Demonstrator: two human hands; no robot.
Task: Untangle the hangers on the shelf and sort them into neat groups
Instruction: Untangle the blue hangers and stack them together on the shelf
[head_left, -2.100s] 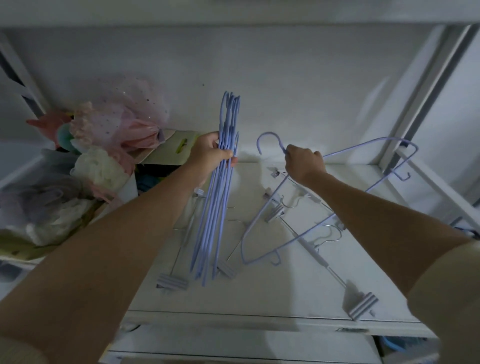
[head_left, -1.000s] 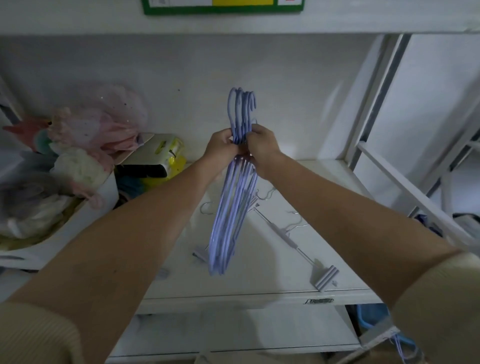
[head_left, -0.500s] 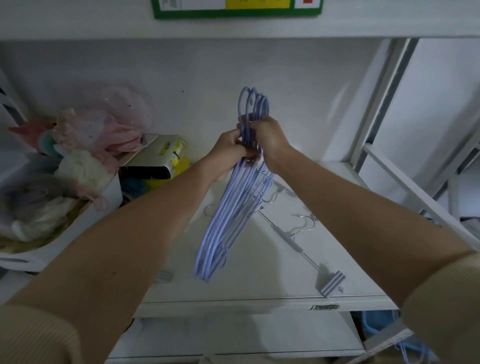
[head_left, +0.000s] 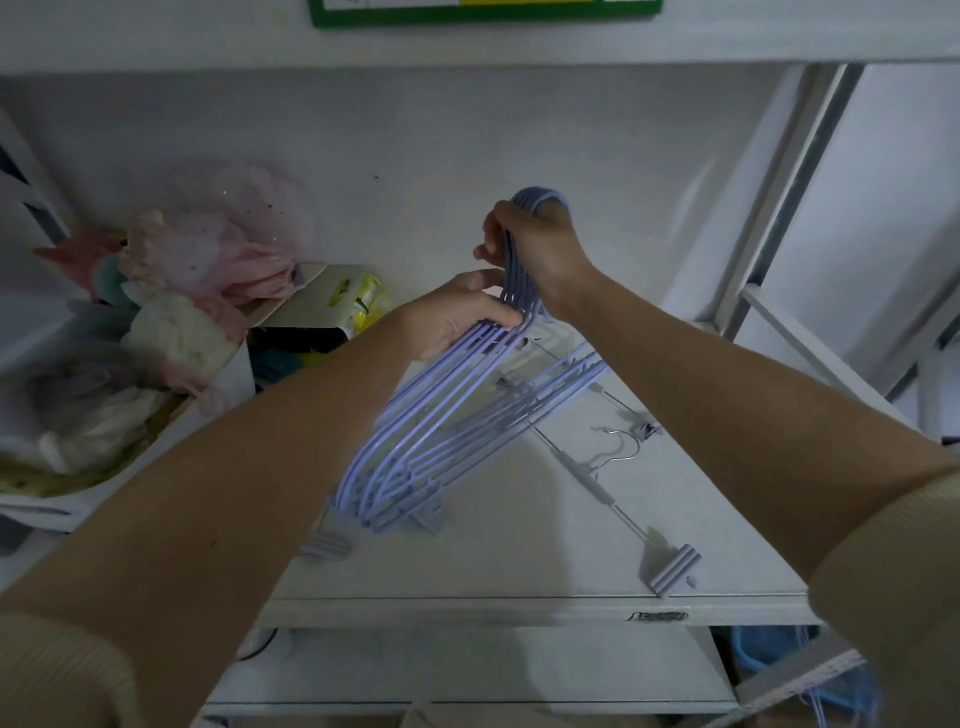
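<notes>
A stack of several lilac hangers (head_left: 441, 431) hangs tilted above the white shelf (head_left: 519, 577), its lower corner close to the shelf near the middle. My right hand (head_left: 535, 249) grips the bunched hooks at the top. Just below, my left hand (head_left: 457, 317) holds the necks and shoulders of the same stack. On the shelf lie grey metal clip hangers (head_left: 618, 483), one with a clip (head_left: 670, 569) near the front edge. Another clip (head_left: 327, 545) shows beside my left forearm.
A white bin (head_left: 156, 457) at the left holds pink and white fabric and plastic bags. A yellow and white packet (head_left: 348, 301) leans behind it. White frame bars (head_left: 779, 208) rise at the right. A lower shelf (head_left: 467, 670) lies beneath.
Both hands have lifted and tilted the lilac stack so it fans sideways. My right hand moved up onto the hooks, and my left hand slid down to the shoulders.
</notes>
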